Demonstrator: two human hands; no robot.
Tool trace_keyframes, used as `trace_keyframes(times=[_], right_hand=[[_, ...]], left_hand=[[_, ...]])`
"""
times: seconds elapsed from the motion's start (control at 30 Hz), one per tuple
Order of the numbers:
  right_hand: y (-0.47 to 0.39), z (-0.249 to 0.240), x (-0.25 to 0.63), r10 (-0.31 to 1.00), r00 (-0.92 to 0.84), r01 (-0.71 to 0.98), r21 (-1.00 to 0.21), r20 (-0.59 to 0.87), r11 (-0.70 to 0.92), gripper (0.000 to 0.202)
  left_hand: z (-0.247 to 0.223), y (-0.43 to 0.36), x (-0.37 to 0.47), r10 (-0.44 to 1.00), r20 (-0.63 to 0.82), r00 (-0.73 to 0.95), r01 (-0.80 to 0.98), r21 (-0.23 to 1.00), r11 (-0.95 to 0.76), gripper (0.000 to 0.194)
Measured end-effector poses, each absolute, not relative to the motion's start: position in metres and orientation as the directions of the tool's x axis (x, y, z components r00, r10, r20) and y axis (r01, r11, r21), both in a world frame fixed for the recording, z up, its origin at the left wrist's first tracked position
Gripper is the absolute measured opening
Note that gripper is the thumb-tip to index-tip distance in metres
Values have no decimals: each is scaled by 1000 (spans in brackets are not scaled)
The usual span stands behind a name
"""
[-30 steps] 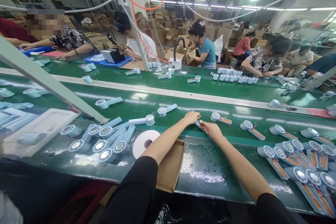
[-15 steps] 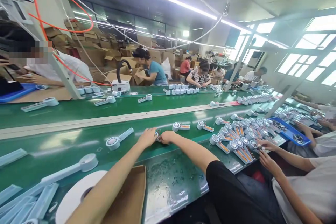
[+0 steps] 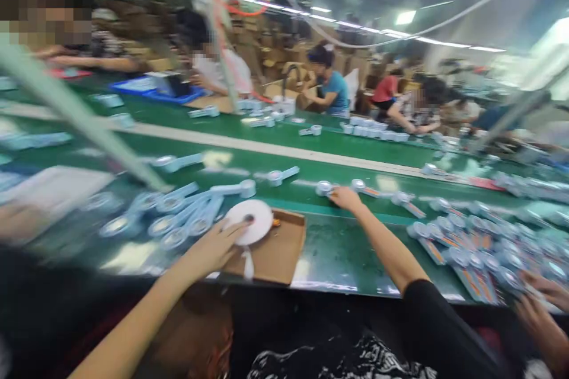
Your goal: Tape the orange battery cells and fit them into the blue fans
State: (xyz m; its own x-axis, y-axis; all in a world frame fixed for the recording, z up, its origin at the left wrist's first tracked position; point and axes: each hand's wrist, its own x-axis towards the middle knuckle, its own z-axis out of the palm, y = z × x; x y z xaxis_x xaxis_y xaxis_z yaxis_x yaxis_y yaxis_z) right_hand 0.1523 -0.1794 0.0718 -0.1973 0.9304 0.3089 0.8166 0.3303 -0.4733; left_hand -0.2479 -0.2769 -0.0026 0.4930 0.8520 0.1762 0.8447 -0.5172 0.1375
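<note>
My left hand (image 3: 222, 244) reaches over the left edge of a white roll (image 3: 260, 228), its fingers blurred; whether they grip it cannot be made out. That roll sits at the left of a shallow cardboard tray (image 3: 287, 257). Out on the green belt, my right hand (image 3: 345, 197) is closed at the handle side of a light blue fan (image 3: 324, 188), whose round head shows left of the fingers. Another fan (image 3: 275, 176) lies further left, and one with an orange strip (image 3: 358, 185) is just to the right.
Blue fans (image 3: 173, 207) lie heaped at the left. Several orange-striped fans (image 3: 457, 231) crowd the right, beside a co-worker's hands (image 3: 540, 302). A slanted metal post (image 3: 84, 112) crosses the left side. People sit beyond the belt (image 3: 249, 151).
The view has swung left. My left hand has left the fan that both hands were at and moved to the white roll. My right hand stays at a fan on the belt.
</note>
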Motion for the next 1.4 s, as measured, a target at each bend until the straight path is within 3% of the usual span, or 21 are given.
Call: trace_keyframes(times=[0.17,0.27,0.37,0.43,0.5,0.6,0.67,0.77,0.87,0.97,1.07,1.13,1.2,1.4], right_hand=[[-162,49,101,927,-319,641,-676,195,363,40],[-195,32,71,880,-473,399,-879,46,261,55],[-241,28,44,626,-769,155,-988,-125,-8,71],[-264,33,33,438,-876,198,-979,-203,-58,62],[-273,41,30,323,-922,255,-963,-215,87,53],[-258,48,29,208,-961,252,-879,-180,405,42],[-235,47,21,316,-933,330,-765,-174,554,35],[-196,36,-3,606,-790,572,-465,-92,675,33],[-171,27,-20,650,-755,640,-315,-85,701,25],[-168,29,-11,677,-736,606,-438,9,664,26],[-181,41,19,738,-580,405,-663,346,629,33],[-192,49,40,673,-487,238,-656,557,716,28],[-201,55,57,551,-464,150,-551,694,821,23],[-208,56,76,372,-440,69,-383,817,921,28]], left_hand=[[18,-270,-231,901,236,364,906,136,-402,52],[27,-290,-219,858,438,268,917,159,-367,50],[38,-311,-209,782,592,195,909,189,-370,57],[41,-319,-211,769,614,176,907,202,-369,58],[36,-324,-221,789,608,86,910,274,-311,54],[21,-334,-237,819,545,-180,873,472,-122,50],[10,-340,-239,806,516,-289,854,520,-28,50],[1,-345,-229,784,576,-232,897,438,-57,49],[1,-346,-215,791,597,-131,922,367,-125,51],[7,-351,-207,810,578,-101,932,340,-127,53],[15,-358,-201,831,554,-41,939,305,-156,53],[20,-360,-196,847,532,16,933,298,-204,52],[25,-361,-190,854,516,74,919,297,-259,51],[35,-358,-177,846,485,221,888,259,-381,46]])
